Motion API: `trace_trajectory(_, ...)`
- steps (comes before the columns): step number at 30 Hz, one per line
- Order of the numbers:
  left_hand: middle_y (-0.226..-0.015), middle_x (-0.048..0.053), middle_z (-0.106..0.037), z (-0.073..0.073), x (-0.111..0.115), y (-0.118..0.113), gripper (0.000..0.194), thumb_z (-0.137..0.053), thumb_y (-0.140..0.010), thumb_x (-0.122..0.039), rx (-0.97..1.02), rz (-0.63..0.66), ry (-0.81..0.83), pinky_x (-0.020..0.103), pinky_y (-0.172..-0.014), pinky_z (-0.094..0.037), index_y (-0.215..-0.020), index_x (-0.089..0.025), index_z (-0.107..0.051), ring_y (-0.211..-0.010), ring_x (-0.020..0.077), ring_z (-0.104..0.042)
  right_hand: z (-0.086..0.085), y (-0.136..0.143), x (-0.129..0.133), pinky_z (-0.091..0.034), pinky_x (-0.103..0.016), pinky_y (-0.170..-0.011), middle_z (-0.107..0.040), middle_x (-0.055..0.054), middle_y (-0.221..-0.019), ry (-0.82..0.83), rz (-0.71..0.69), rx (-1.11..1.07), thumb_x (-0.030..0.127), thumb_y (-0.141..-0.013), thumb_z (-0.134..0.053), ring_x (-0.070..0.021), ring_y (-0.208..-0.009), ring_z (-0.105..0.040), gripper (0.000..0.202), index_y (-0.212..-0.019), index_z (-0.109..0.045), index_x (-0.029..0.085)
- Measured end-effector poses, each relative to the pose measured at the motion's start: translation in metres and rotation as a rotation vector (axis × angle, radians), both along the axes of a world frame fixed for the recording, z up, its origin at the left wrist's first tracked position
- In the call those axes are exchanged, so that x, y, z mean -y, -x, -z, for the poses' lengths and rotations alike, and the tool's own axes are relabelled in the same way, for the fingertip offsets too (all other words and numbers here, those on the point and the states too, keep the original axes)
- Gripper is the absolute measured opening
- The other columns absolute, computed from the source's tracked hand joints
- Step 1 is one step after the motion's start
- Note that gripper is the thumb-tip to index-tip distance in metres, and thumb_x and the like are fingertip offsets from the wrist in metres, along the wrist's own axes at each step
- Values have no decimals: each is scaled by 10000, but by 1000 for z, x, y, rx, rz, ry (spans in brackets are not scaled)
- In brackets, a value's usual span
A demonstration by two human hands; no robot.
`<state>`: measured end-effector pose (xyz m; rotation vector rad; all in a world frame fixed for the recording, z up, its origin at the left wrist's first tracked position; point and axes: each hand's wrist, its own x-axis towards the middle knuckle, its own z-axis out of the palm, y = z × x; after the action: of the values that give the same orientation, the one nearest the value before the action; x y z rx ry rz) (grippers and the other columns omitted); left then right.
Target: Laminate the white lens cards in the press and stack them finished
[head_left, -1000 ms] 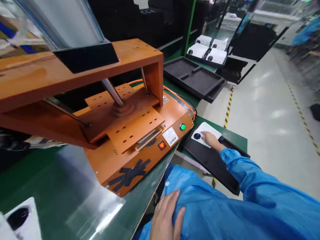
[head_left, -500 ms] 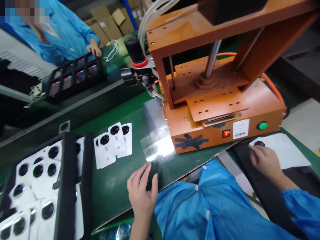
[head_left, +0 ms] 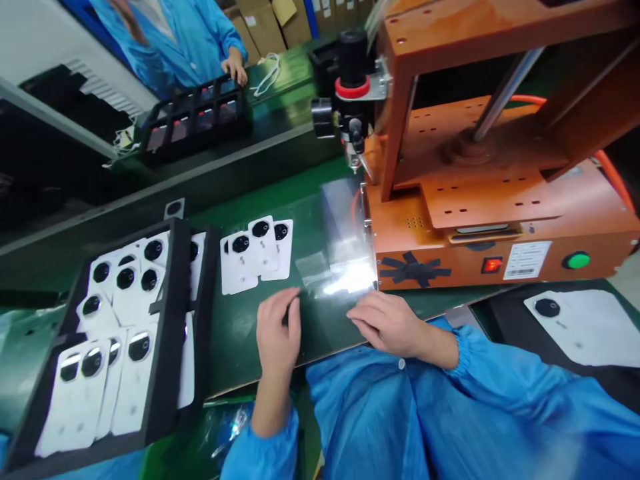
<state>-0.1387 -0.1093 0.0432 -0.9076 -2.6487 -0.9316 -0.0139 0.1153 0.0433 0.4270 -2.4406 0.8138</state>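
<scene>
My left hand (head_left: 278, 328) is over the green work surface (head_left: 230, 347), below a small group of white phone back panels (head_left: 247, 260) with round black camera areas. Its thumb and fingers are apart, with nothing between them. Beside the clear plastic film (head_left: 350, 260), my right hand (head_left: 383, 321) has its fingers curled together; whether they hold anything is too small to tell. Another white panel (head_left: 585, 327) lies on a black mat at the right, touched by neither hand.
An orange press machine (head_left: 500, 200) with a green button stands at the back right. A black tray (head_left: 180, 333) of white panels is at the left. Across the bench, a person's hand (head_left: 235, 65) rests at another black tray (head_left: 195, 127).
My right hand has left the white panel at the right and come over beside the clear film, near my left hand. The camera view has shifted, moving the scene's contents.
</scene>
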Motion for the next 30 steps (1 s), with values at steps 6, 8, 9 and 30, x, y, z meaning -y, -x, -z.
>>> trace_trajectory(6,-1287,74,-717,16,-33,69,322,-707,-897,-425,38,-46,68,579,-1039,-383,-1189,-292,-738,-1216,355,-550,-26,44,18,-404,-300,-660,-637,-54,-905,-320,70,238,174,-1030,-484,-179,-833,-577,175,-1028,-659,167)
trace_trajectory(8,-1288,64,-721,22,-35,69,300,-716,-891,-415,50,-60,77,584,-1017,-376,-1164,-295,-748,-1197,356,-547,-35,64,22,-382,-325,-678,-634,-64,-893,-410,145,270,155,-1022,-486,-195,-827,-562,183,-978,-664,159)
trace_trajectory(9,-1278,58,-726,24,-34,67,276,-708,-898,-407,55,-61,77,577,-1016,-375,-1147,-297,-751,-1195,347,-546,-38,75,24,-380,-341,-707,-638,-73,-902,-442,178,278,144,-1013,-495,-207,-844,-560,181,-967,-670,153)
trace_trajectory(30,-1528,51,-546,10,-32,54,554,-611,-880,-378,49,128,265,615,-1159,-212,-1427,-299,-569,-1507,365,-304,-30,86,29,-331,-385,-725,-666,-122,-975,-541,239,69,149,-967,-541,-242,-873,-519,143,-904,-667,130)
